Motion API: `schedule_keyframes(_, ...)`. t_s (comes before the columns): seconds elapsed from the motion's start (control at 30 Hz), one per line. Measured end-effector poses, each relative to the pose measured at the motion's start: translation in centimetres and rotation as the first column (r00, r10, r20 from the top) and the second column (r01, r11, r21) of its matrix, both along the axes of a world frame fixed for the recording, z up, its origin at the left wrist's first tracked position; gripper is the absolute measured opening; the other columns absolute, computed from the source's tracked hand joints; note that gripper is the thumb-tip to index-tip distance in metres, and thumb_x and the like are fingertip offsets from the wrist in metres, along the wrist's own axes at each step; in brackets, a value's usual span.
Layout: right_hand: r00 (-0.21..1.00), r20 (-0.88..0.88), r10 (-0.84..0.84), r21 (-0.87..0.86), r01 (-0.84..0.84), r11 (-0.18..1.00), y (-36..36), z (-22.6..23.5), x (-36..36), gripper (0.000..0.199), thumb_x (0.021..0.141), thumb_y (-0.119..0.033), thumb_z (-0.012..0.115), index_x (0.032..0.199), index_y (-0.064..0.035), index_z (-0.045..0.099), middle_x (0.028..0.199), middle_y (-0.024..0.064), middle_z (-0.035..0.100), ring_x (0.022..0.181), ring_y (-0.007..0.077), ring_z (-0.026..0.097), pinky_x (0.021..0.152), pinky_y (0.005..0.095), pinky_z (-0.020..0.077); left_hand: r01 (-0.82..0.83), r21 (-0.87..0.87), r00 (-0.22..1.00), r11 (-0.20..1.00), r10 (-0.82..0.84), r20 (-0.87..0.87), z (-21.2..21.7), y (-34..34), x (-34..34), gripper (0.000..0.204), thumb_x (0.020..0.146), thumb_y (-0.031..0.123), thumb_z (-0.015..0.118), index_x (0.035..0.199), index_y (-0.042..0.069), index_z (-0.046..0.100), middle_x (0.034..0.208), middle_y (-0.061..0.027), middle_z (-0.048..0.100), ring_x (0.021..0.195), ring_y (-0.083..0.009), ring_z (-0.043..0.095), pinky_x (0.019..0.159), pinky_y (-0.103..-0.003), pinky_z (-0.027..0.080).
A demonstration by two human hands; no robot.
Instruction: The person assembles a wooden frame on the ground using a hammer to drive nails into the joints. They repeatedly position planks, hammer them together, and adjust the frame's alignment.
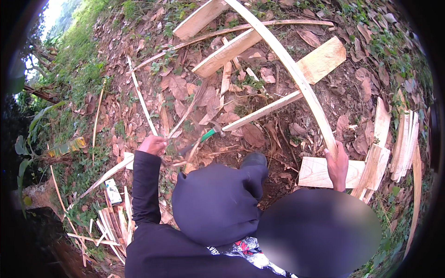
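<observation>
Leaf-strewn soil (330, 105); green undergrowth (85, 58) left; bright sky (52, 17).

Right hand (338, 166) grips plank (294, 71) (pale).

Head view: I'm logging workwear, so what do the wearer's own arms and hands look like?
The left hand and right hand are gloveless. The left sleeve is long, plain and dark. A dark blurred patch hides the right forearm, so I can't describe its sleeve.
</observation>
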State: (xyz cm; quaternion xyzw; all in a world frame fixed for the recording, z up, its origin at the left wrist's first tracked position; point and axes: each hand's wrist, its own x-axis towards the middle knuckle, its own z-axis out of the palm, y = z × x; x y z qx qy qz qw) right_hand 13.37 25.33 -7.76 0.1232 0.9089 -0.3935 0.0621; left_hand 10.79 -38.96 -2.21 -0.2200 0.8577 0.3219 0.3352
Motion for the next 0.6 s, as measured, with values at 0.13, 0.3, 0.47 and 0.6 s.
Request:
schedule_keyframes(0.13,0.999,0.034,0.032,-0.082,-0.029,0.996,-0.3,0.2,-0.8,0.035,0.088,-0.014,0.067,0.118,0.0022,0.056,0.096,0.0252,0.065,0.087,0.04,0.064,0.079,0.042,0.0489,-0.239,-0.377,0.955,0.895,0.287,0.074,3.3,-17.5,7.8,0.025,0.085,0.022,0.072,0.098,0.001,0.071,0.076,-0.0071,0.067,0.067,-0.0167,0.063,0.065,-0.032,0.051)
schedule_keyframes(0.3,0.999,0.054,0.001,-0.043,0.001,0.999,0.6,-0.4,-0.5,0.038,0.086,-0.014,0.068,0.118,0.0023,0.056,0.094,0.0251,0.066,0.086,0.0401,0.065,0.078,0.0422,0.0494,-0.338,-0.841,0.904,0.423,-0.102,-0.414,4.9,-7.0,0.6,0.045,0.083,0.025,0.072,0.12,0.002,0.06,0.107,-0.017,0.065,0.099,-0.0277,0.063,0.087,-0.04,0.049)
schedule_keyframes(0.47,0.996,0.074,0.039,0.038,-0.042,0.998,1.5,-0.8,-0.9,0.04,0.084,-0.014,0.07,0.118,0.003,0.057,0.092,0.0253,0.066,0.085,0.0415,0.065,0.077,0.0431,0.0496,-0.186,-0.104,0.778,0.977,0.082,-0.622,-5.8,2.3,-9.1,0.032,0.087,0.023,0.073,0.108,0.0,0.065,0.095,-0.0103,0.069,0.085,-0.0163,0.066,0.078,-0.029,0.052)
schedule_keyframes(0.6,0.994,0.03,0.105,0.172,-0.109,0.979,1.5,-2.0,-0.7,0.045,0.086,-0.017,0.07,0.121,0.0054,0.055,0.103,0.0282,0.063,0.097,0.0433,0.061,0.084,0.048,0.047,-0.138,0.021,0.831,0.99,0.127,-0.542,-14.9,4.9,-14.2,0.027,0.087,0.018,0.071,0.105,-0.002,0.065,0.088,-0.0091,0.07,0.076,-0.0143,0.068,0.07,-0.027,0.054)
